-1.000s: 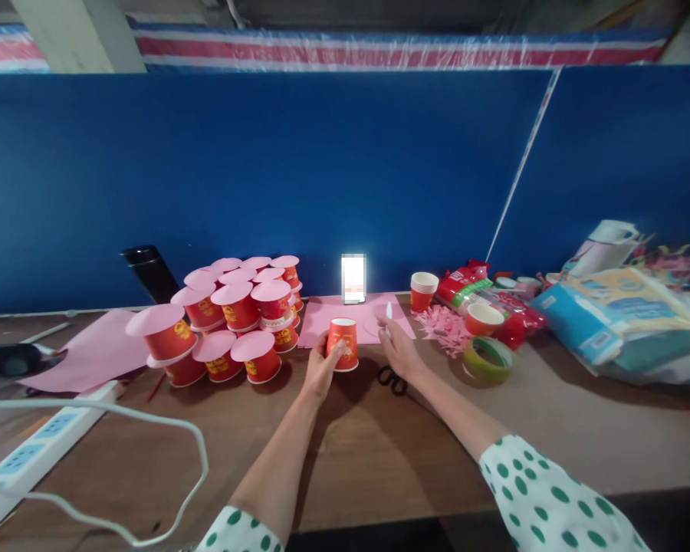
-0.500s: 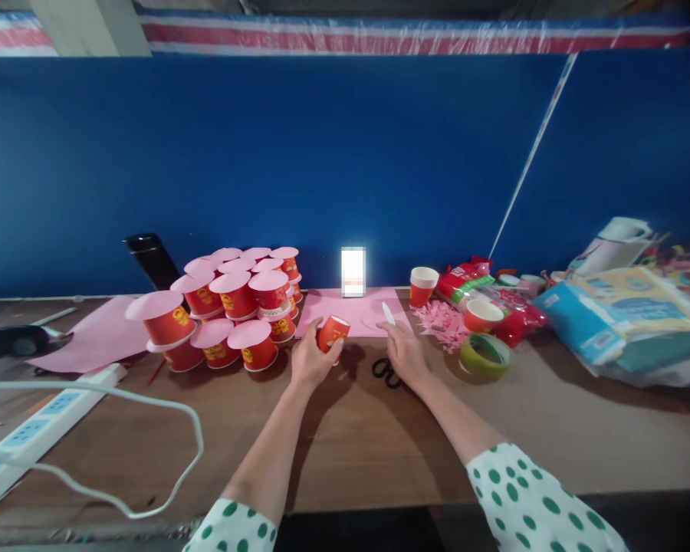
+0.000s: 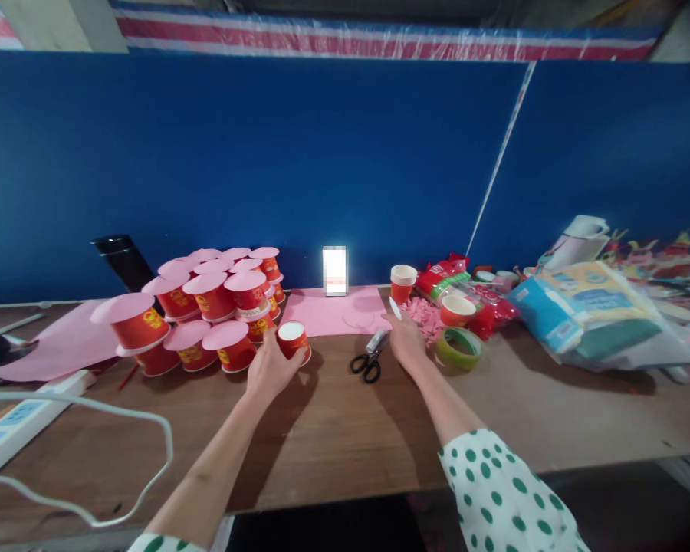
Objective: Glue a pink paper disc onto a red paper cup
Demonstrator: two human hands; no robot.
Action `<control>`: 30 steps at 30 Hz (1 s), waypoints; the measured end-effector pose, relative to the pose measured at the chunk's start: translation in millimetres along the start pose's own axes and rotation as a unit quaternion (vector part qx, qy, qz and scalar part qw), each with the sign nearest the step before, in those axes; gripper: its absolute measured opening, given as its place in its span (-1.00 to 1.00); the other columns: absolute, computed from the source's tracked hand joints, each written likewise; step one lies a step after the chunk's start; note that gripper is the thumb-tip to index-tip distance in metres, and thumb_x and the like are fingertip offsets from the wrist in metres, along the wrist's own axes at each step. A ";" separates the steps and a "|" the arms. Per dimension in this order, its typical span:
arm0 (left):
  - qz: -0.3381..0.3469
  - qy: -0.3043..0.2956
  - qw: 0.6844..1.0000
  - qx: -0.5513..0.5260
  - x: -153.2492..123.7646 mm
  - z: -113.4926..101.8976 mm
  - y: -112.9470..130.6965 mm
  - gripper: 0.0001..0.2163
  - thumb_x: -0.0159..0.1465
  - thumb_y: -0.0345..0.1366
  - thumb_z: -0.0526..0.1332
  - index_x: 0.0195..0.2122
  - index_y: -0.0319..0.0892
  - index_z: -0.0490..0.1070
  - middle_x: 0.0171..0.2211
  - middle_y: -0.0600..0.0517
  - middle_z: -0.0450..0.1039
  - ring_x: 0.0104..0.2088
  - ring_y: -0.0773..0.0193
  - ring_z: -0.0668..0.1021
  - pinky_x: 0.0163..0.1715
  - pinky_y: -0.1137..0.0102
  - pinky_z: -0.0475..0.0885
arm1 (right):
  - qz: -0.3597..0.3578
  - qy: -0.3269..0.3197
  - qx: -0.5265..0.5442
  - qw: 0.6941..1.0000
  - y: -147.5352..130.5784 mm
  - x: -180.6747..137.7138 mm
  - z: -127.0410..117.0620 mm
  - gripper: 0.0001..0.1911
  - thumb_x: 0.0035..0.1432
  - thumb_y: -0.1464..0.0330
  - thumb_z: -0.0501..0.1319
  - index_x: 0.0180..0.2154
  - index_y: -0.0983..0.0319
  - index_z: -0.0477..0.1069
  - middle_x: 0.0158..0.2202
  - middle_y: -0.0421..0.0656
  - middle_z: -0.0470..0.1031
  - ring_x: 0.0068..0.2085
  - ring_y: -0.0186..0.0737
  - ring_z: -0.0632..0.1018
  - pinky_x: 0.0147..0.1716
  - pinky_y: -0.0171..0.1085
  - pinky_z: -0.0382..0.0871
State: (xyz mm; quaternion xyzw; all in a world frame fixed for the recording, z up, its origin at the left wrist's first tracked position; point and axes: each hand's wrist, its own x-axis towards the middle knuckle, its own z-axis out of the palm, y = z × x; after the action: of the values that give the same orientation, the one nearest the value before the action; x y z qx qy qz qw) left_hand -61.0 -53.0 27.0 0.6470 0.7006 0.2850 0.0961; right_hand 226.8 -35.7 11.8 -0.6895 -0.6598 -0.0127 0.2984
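Note:
My left hand (image 3: 271,366) is closed around a red paper cup (image 3: 294,340), held upside down with its white base up, just right of a pile of red cups capped with pink paper discs (image 3: 207,307). My right hand (image 3: 405,341) rests on the wooden table (image 3: 345,445) and pinches a small white pen-like stick (image 3: 395,308) at the edge of a pink paper sheet (image 3: 333,310). Black-handled scissors (image 3: 369,359) lie between my hands.
A lit phone (image 3: 335,271) stands at the blue wall. Right of it are a stack of cups (image 3: 403,282), pink scraps (image 3: 422,313), an open cup (image 3: 458,310), a green tape roll (image 3: 458,346) and bags (image 3: 586,314). A power strip (image 3: 17,418), white cable and black bottle (image 3: 123,261) are left.
My left hand has carried the red cup leftward from the pink sheet toward the cup pile, turning it. My right hand has stayed by the sheet with the white stick. The scissors now show fully.

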 end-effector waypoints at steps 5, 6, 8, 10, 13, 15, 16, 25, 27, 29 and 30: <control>-0.026 -0.002 0.998 -0.058 -1.5 4.4 -19.0 -0.31 0.12 -0.04 0.21 0.19 -0.29 0.04 -0.05 -0.31 0.46 -0.09 -0.08 0.56 -0.15 0.18 0.44 | 0.018 -0.018 -0.038 0.999 5.2 -0.1 -2.5 -0.36 0.16 0.62 -0.07 0.22 0.09 0.20 0.07 0.03 0.41 0.02 0.01 0.45 -0.09 -0.13 0.33; -0.027 0.000 0.998 -0.062 -1.6 5.1 -19.8 -0.32 0.14 -0.05 0.20 0.20 -0.29 0.04 -0.04 -0.31 0.46 -0.08 -0.08 0.56 -0.14 0.17 0.44 | 0.020 -0.021 -0.044 0.999 5.2 -0.6 -2.0 -0.34 0.16 0.63 -0.08 0.25 0.09 0.16 0.06 0.04 0.41 0.02 0.02 0.45 -0.09 -0.12 0.33; -0.023 0.006 0.998 -0.061 -1.9 5.9 -19.0 -0.32 0.16 -0.08 0.18 0.22 -0.32 0.01 0.00 -0.33 0.43 -0.04 -0.11 0.54 -0.09 0.13 0.42 | 0.025 -0.025 -0.056 0.998 5.4 -1.7 -0.2 -0.33 0.17 0.63 -0.09 0.27 0.10 0.11 0.03 0.07 0.43 0.02 0.02 0.45 -0.09 -0.10 0.33; -0.013 0.014 0.998 -0.058 -2.3 5.8 -16.6 -0.30 0.17 -0.12 0.17 0.24 -0.35 -0.04 0.06 -0.37 0.37 0.04 -0.14 0.49 -0.02 0.09 0.38 | 0.035 -0.029 -0.067 0.997 6.5 -2.6 1.6 -0.32 0.16 0.64 -0.08 0.27 0.12 0.09 0.01 0.10 0.43 0.03 0.03 0.45 -0.10 -0.09 0.34; -0.002 0.027 0.998 -0.063 -5.7 5.5 -13.7 -0.24 0.16 -0.16 0.19 0.28 -0.38 -0.13 0.16 -0.39 0.26 0.14 -0.14 0.39 0.07 0.08 0.32 | 0.047 -0.041 -0.078 0.995 9.0 -2.8 3.0 -0.34 0.14 0.64 -0.07 0.26 0.18 0.12 0.02 0.18 0.41 0.04 0.09 0.44 -0.10 -0.04 0.33; 0.005 0.035 0.997 -0.074 -12.2 5.9 -12.8 -0.20 0.14 -0.16 0.20 0.30 -0.38 -0.18 0.19 -0.38 0.22 0.18 -0.13 0.34 0.10 0.08 0.30 | 0.051 -0.050 -0.080 0.994 10.3 -2.3 2.8 -0.35 0.14 0.63 -0.05 0.26 0.21 0.12 0.05 0.21 0.39 0.06 0.13 0.44 -0.08 -0.01 0.32; 0.010 0.041 0.996 -0.080 -17.1 6.4 -12.4 -0.18 0.14 -0.16 0.21 0.30 -0.37 -0.20 0.20 -0.38 0.20 0.19 -0.13 0.33 0.11 0.08 0.29 | 0.051 -0.053 -0.080 0.994 10.6 -2.0 2.5 -0.36 0.16 0.62 -0.05 0.26 0.22 0.12 0.07 0.23 0.37 0.07 0.14 0.43 -0.07 0.00 0.32; 0.193 0.088 0.972 -0.101 -73.6 7.1 16.7 -0.31 0.18 -0.20 0.18 0.29 -0.21 -0.07 0.27 -0.25 0.05 0.30 -0.04 0.13 0.23 0.04 0.14 | 0.050 -0.062 -0.099 0.992 11.9 -4.6 -3.9 -0.42 0.18 0.64 -0.11 0.22 0.26 0.16 0.04 0.13 0.40 -0.01 -0.04 0.49 -0.09 -0.13 0.33; 0.227 0.060 0.964 -0.121 -77.0 9.5 27.1 -0.38 0.19 -0.22 0.18 0.26 -0.18 0.02 0.25 -0.22 0.09 0.28 -0.02 0.17 0.23 0.08 0.15 | 0.053 -0.062 -0.106 0.991 12.4 -4.0 -5.5 -0.44 0.19 0.64 -0.11 0.19 0.25 0.20 0.03 0.14 0.41 -0.04 -0.04 0.51 -0.13 -0.15 0.34; 0.244 0.023 0.960 -0.137 -76.8 15.2 35.7 -0.46 0.19 -0.23 0.18 0.20 -0.16 0.15 0.23 -0.20 0.13 0.26 -0.02 0.19 0.23 0.07 0.14 | 0.055 -0.061 -0.113 0.990 12.6 -1.2 -7.6 -0.48 0.21 0.62 -0.10 0.15 0.23 0.25 0.02 0.13 0.43 -0.07 -0.02 0.52 -0.16 -0.15 0.35; 0.249 -0.002 0.957 -0.150 -75.8 19.0 39.4 -0.50 0.19 -0.23 0.18 0.17 -0.16 0.21 0.21 -0.20 0.16 0.24 -0.03 0.22 0.23 0.06 0.14 | 0.056 -0.060 -0.117 0.990 12.7 0.9 -8.9 -0.50 0.22 0.60 -0.09 0.14 0.22 0.28 0.01 0.12 0.44 -0.07 -0.01 0.52 -0.17 -0.15 0.35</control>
State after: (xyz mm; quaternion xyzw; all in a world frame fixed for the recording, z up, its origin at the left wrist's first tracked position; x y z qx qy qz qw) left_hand -7.0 -120.6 14.4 0.7797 0.4660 0.4008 0.1193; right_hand 241.9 -38.1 14.5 -0.7552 -0.6306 -0.0314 0.1760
